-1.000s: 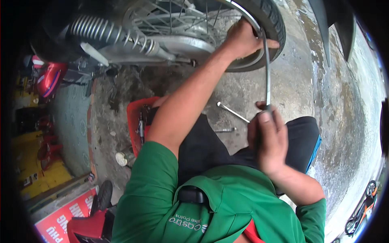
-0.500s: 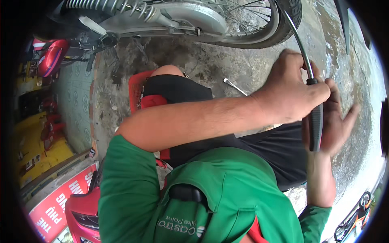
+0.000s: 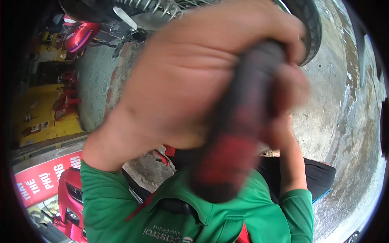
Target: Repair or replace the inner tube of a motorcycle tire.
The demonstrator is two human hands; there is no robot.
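My left hand point(image 3: 186, 73) fills the middle of the view, close and motion-blurred, closed on the black and red handle point(image 3: 231, 133) of a tool. The tool's metal shaft is hidden behind the hand. My right hand point(image 3: 278, 131) is behind the handle; whether its fingers grip anything cannot be seen. Beyond my left hand, part of a motorbike wheel's tyre point(image 3: 312, 36) and a coil-spring shock absorber point(image 3: 158, 8) show at the top.
Stained concrete floor point(image 3: 324, 105) extends at the right. On the left are patterned tiles point(image 3: 97, 89), red stools point(image 3: 65, 101), a red motorbike part point(image 3: 81, 36), a red and white sign point(image 3: 40, 178) and another red motorbike point(image 3: 71, 194). My dark-trousered leg point(image 3: 308, 174) is at lower right.
My left hand has left the tyre, taken the handle and risen close to the camera, covering much of the wheel. My right hand, earlier on the handle, is now behind it.
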